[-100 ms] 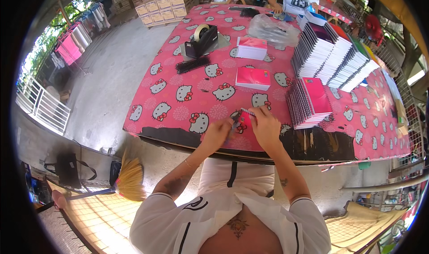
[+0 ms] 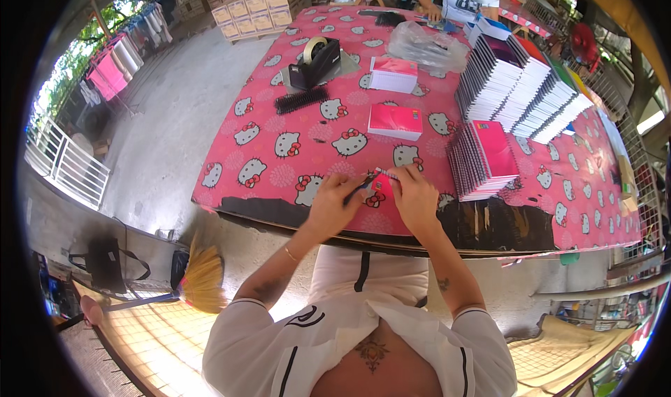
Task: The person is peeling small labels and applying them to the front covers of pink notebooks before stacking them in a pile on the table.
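My left hand (image 2: 334, 203) is closed around a dark hand tool, seemingly pliers (image 2: 359, 187), whose tip meets the upper left corner of a small pink notebook (image 2: 386, 196). The fingers of my right hand (image 2: 417, 200) pinch the top edge of that notebook, where a pale strip of binding shows. It lies near the front edge of the table, and its lower part blends with the pink cloth. Right of my right hand stands a stack of pink spiral notebooks (image 2: 498, 149). Beyond my hands are two piles of pink-covered pages, a nearer pile (image 2: 395, 122) and a farther pile (image 2: 393, 75).
A black tape dispenser (image 2: 314, 65) and a bundle of black coils (image 2: 300, 100) sit at the far left of the table. Tall notebook stacks (image 2: 500, 75) rise at the right, near a clear plastic bag (image 2: 428, 47). Another person (image 2: 458, 2) works across the table.
My left hand has turned slightly and drawn a little left, and the tool in it now lies at a different angle. The right hand stays nearly in place.
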{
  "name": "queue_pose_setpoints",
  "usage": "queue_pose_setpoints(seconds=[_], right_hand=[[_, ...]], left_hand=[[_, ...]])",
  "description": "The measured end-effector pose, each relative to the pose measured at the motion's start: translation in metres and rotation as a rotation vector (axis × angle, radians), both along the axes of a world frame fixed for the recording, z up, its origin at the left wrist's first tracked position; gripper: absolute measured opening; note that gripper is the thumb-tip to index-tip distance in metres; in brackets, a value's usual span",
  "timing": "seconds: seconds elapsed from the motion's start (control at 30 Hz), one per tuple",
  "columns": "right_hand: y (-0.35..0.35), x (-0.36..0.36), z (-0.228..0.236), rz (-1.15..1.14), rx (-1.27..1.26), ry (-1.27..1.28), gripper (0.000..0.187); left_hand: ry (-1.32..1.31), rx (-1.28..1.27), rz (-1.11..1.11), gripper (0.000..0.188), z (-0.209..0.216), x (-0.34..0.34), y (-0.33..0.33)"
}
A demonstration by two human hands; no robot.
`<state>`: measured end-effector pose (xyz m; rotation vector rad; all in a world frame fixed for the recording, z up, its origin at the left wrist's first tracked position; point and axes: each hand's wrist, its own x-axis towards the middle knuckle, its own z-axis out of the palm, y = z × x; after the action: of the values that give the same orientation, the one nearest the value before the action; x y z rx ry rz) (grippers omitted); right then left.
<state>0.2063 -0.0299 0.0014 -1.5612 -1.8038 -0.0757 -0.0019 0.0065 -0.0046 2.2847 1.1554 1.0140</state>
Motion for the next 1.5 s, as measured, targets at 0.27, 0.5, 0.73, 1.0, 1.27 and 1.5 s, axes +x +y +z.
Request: queue_pose_setpoints(seconds=[0.27, 0.5, 0.73, 1.0, 1.27, 1.5], right_hand=[[0.007, -0.011, 0.002, -0.029, -0.012, 0.057, 0.016], [0.006, -0.004, -0.001, -0.007, 0.003, 0.087, 0.016], [0.006, -0.003, 0.003, -0.01, -0.008, 0.063, 0.018], [0.008, -0.004, 0.001, -0.006, 0.03, 0.047, 0.015], [0.01, -0.003, 0.002, -0.023, 0.021, 0.033, 0.013], [0.009, -0.003, 0.005, -0.014, -0.02, 0.039, 0.014]], left_hand=[[0.201, 0.351, 0.074, 0.035, -0.025, -0.027, 0.032], [-0.632, -1.092, -0.258, 0.046, -0.021, -0.01, 0.025], [-0.732, -1.276, -0.354, 0.042, -0.008, -0.003, 0.014], [-0.731, -1.203, -0.376, 0.036, -0.021, 0.004, 0.015], [-0.786, -1.211, -0.308, 0.04, -0.02, 0.007, 0.008], [-0.499, -1.034, -0.233, 0.036, -0.017, 0.004, 0.018]])
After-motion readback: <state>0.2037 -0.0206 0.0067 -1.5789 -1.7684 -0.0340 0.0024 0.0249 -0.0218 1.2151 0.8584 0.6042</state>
